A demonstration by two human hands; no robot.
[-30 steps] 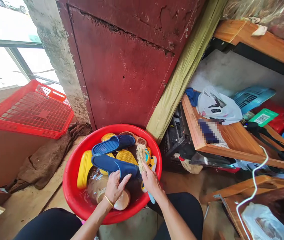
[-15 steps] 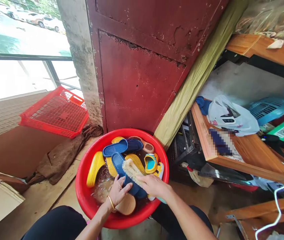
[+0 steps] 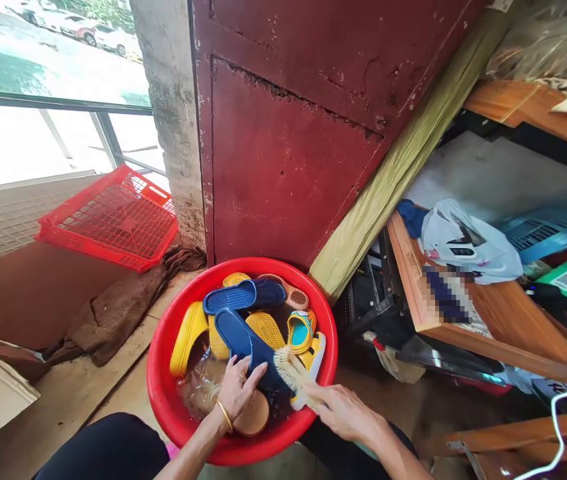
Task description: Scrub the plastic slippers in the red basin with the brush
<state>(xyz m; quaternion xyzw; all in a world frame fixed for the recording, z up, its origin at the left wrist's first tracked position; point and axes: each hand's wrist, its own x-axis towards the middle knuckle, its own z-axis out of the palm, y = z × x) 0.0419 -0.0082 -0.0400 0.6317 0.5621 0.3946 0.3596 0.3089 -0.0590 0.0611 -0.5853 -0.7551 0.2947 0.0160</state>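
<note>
A round red plastic basin (image 3: 157,387) sits on the floor between my knees, holding water and several slippers. My left hand (image 3: 236,390) grips a navy blue slipper (image 3: 246,350) at the near side of the basin. My right hand (image 3: 346,413) holds a bristle scrubbing brush (image 3: 290,377), with its pale bristles against the navy slipper. Its handle is mostly hidden by my fingers. Another navy slipper (image 3: 243,297) lies at the back, beside a yellow clog (image 3: 188,337) and a small teal and yellow sandal (image 3: 300,331). A round tan sole (image 3: 253,413) sits in the water under my left hand.
A dented red metal door (image 3: 288,160) and a concrete pillar (image 3: 173,120) rise behind the basin. To the left lie a red plastic crate (image 3: 108,223) and a brown cloth (image 3: 113,320). A wooden shelf (image 3: 463,327) with a white plastic bag (image 3: 468,243) stands right.
The brush has swung from upright to low and sideways, and my right hand has moved right toward the near rim. The navy slipper now tilts differently in my left hand. The view has shifted slightly.
</note>
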